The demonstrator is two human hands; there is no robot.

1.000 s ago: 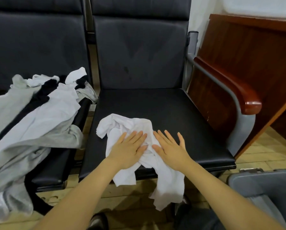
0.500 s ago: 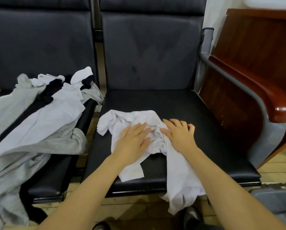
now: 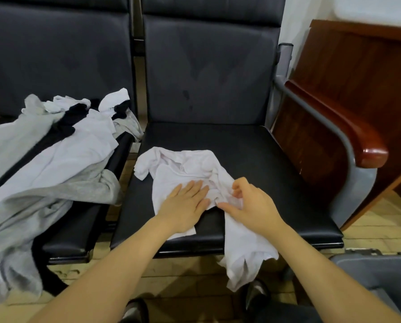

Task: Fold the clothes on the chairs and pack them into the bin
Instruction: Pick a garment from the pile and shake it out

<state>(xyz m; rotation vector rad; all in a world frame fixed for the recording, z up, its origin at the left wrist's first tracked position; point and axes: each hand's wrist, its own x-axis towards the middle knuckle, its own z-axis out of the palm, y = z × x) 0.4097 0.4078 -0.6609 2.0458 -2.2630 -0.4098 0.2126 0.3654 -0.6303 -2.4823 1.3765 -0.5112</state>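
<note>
Honestly, from the head view I lose a fair bit: the bin [image 3: 378, 280] is cut off at the lower right corner, only its grey rim and part of a wall showing, and the pile of clothes [image 3: 48, 164] on the left chair runs off the left edge, grey, white and black pieces tangled so I cannot separate them. I see the white shirt [image 3: 185, 169] crumpled on the seat of the right chair [image 3: 253, 150], its lower end hanging over the front edge toward the floor. My left hand [image 3: 185, 206] lies flat on the shirt, fingers straight, grip released and pressing the cloth down. My right hand [image 3: 253, 206] sits just beside it, fingers and thumb curled, pinching a fold of the shirt; part of that fold is hidden under the palm. A wooden armrest [image 3: 348, 134] stands right of the seat.
</note>
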